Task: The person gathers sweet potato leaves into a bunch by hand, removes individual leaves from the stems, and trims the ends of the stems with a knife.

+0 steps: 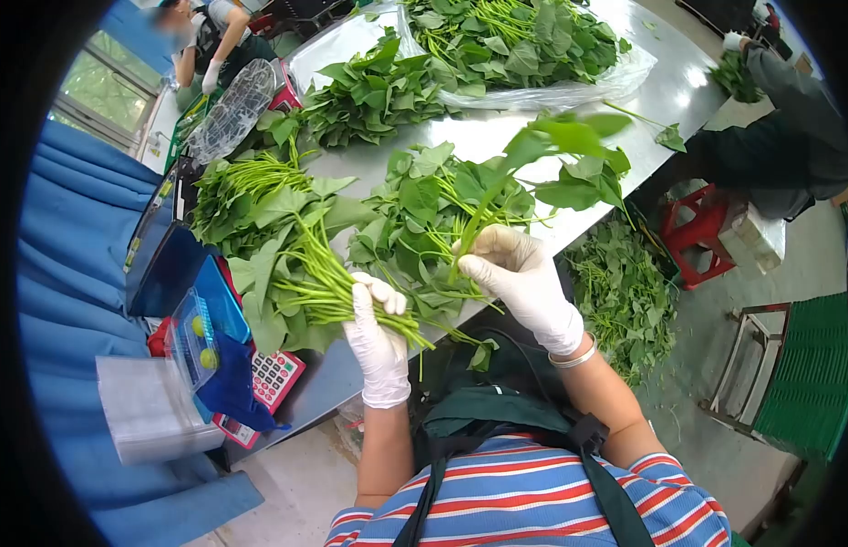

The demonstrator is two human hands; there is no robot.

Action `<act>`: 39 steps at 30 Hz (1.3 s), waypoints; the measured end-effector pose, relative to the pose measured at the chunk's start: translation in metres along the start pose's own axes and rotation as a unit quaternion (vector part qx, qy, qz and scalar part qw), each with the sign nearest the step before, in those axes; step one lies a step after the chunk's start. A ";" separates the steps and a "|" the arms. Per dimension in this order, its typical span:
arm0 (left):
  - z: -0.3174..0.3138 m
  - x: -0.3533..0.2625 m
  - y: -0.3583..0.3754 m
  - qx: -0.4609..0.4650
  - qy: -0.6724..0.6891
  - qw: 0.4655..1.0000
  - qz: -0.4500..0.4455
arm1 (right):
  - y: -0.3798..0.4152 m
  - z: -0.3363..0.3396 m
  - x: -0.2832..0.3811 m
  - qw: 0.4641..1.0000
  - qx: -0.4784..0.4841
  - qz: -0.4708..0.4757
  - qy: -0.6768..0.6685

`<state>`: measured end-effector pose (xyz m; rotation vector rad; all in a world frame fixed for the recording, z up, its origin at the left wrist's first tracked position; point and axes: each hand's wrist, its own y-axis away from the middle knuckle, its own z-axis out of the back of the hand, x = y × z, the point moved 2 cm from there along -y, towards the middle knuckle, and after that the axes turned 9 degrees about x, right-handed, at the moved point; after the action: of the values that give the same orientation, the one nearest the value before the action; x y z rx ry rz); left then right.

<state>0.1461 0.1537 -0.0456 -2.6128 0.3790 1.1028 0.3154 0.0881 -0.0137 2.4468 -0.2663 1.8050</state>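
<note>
My left hand (378, 333), in a white glove, is wrapped round a bunch of leafy green stems (328, 283). The leaves point to the left and the cut ends stick out to the right. Gloved as well, my right hand (524, 283) pinches a few leafy stems (483, 214) between thumb and fingers, their leaves up and to the right, partly blurred. Just beyond both hands lies a loose pile of greens (419, 205) on the metal table. Another bundle of stems (251, 187) rests to the left of it.
A large heap of greens (524, 46) lies on plastic at the table's far side. At left are a pink calculator (274, 376) and plastic bags (155, 406). More greens (625, 292) sit low at right, near a red stool (693, 228). Two people work nearby.
</note>
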 end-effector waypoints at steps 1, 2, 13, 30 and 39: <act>-0.001 0.001 0.001 0.005 0.007 1.000 0.011 | 0.001 -0.001 -0.003 1.000 0.006 -0.004 -0.009; -0.001 0.001 0.002 0.006 0.008 1.000 0.013 | 0.002 -0.002 -0.005 1.000 0.011 -0.008 -0.018; 0.015 -0.009 0.004 -0.006 -0.002 1.000 -0.002 | 0.001 0.043 0.002 0.929 -0.126 0.150 -0.315; 0.025 -0.009 0.004 -0.049 -0.025 0.998 0.007 | -0.040 0.071 -0.044 0.993 -0.096 -0.015 0.071; 0.002 0.006 0.001 -0.061 0.007 0.997 0.040 | -0.024 0.030 -0.042 0.942 -0.012 0.094 0.323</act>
<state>0.1486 0.1525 -0.0509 -2.7354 0.4359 1.1690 0.3360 0.1100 -0.0622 1.7151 -0.4648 2.5312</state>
